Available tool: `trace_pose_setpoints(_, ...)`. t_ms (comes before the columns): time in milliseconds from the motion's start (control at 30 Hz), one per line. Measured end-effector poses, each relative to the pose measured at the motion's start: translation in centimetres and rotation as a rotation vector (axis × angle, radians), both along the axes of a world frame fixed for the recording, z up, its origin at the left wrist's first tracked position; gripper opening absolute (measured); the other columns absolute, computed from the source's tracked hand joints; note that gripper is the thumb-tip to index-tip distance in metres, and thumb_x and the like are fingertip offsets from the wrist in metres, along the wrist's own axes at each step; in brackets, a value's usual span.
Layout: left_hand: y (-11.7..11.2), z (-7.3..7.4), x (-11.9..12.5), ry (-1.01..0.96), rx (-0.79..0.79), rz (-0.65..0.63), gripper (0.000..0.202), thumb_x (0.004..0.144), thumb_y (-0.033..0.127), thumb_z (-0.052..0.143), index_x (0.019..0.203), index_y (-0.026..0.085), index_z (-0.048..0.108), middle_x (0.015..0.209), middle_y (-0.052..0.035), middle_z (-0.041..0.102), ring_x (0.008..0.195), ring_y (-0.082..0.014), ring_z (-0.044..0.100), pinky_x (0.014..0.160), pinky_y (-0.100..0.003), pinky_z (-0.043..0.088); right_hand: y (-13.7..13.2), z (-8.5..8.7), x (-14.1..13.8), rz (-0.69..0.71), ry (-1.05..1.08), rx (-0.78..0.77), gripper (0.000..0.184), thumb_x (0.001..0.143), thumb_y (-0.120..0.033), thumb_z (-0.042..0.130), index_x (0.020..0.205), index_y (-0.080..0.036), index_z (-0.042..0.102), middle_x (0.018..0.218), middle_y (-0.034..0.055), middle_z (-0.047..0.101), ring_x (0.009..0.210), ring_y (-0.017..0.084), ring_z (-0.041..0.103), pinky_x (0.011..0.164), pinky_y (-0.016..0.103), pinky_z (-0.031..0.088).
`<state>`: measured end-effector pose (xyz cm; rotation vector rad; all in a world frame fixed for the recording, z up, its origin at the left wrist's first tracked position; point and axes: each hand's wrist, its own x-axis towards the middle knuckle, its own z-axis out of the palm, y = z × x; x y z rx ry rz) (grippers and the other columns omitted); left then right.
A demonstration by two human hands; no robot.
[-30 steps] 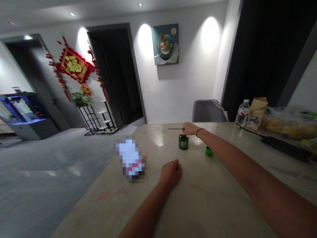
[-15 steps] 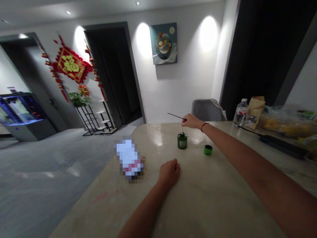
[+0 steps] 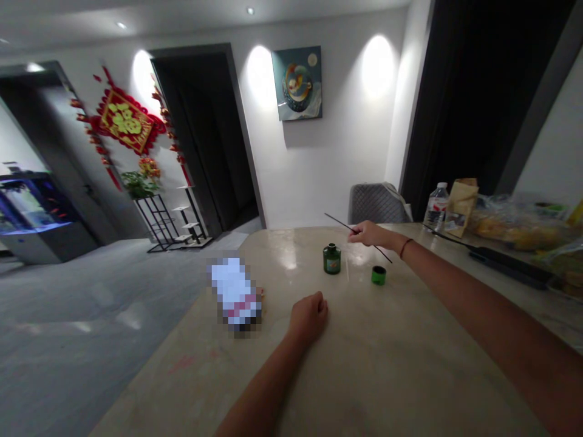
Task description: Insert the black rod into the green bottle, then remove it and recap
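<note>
Watching through head camera: right hand (image 3: 371, 235) pinching thin black stick (image 3: 339, 222) between fingers, hovering over far part of desk (image 3: 387, 370), just right of green bottle (image 3: 332, 259). Stick slanting across hand, one end pointing toward far edge. Green cap (image 3: 378, 275) lying on desk below hand, apart from bottle. Left hand (image 3: 310, 315) curled in fist, resting mid-desk, nothing visible in it. Pixelated object (image 3: 234, 293) near it toward left edge, too blurred for me to name. Water bottle (image 3: 436, 206) and paper bag (image 3: 461, 207) toward far right corner.
</note>
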<state>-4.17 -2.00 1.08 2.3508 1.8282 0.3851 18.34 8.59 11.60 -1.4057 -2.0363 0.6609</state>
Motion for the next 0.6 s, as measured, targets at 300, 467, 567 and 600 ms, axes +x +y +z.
trace_pose_setpoints(300, 0.3, -0.4, -0.2, 0.020, 0.021, -0.018, 0.020, 0.082, 0.030, 0.037, 0.073, 0.020, 0.052, 0.070, -0.0008, 0.058, 0.066, -0.0116, 0.051, 0.056, -0.023, 0.025, -1.9, -4.3, -0.1, 0.194, -0.146, -0.224, 0.027, 0.068, -0.025, 0.049, 0.085, -0.012, 0.064, 0.062, -0.0007, 0.057, 0.046, 0.006, 0.042, 0.043, 0.017, 0.031)
trace_pose_setpoints(467, 0.3, -0.6, -0.1, 0.025, 0.061, -0.023, 0.020, 0.082, 0.030, 0.036, 0.071, 0.020, 0.051, 0.068, -0.0004, 0.058, 0.064, -0.0117, 0.050, 0.055, -0.023, 0.024, -3.0, -4.7, -1.6, 0.254, -0.379, -0.104, 0.028, 0.065, -0.014, 0.050, 0.087, -0.014, 0.068, 0.074, 0.0028, 0.067, 0.063, 0.011, 0.056, 0.056, 0.018, 0.040)
trace_pose_setpoints(567, 0.4, -0.7, -0.1, 0.021, 0.073, -0.021, 0.021, 0.082, 0.030, 0.036, 0.070, 0.020, 0.050, 0.066, -0.0001, 0.058, 0.062, -0.0115, 0.050, 0.054, -0.023, 0.023, -3.1, -4.6, -2.3, 0.214, -0.537, 0.009, 0.032, 0.065, -0.009, 0.048, 0.087, -0.018, 0.070, 0.083, 0.0040, 0.069, 0.075, 0.014, 0.060, 0.065, 0.020, 0.042)
trace_pose_setpoints(600, 0.4, -0.7, -0.1, 0.021, 0.074, -0.021, 0.021, 0.082, 0.029, 0.036, 0.070, 0.020, 0.050, 0.066, 0.0000, 0.057, 0.062, -0.0114, 0.050, 0.054, -0.023, 0.023, -3.1, -4.6, -2.4, 0.195, -0.583, 0.057, 0.032, 0.065, -0.008, 0.048, 0.086, -0.019, 0.070, 0.086, 0.0041, 0.069, 0.080, 0.016, 0.060, 0.070, 0.022, 0.042)
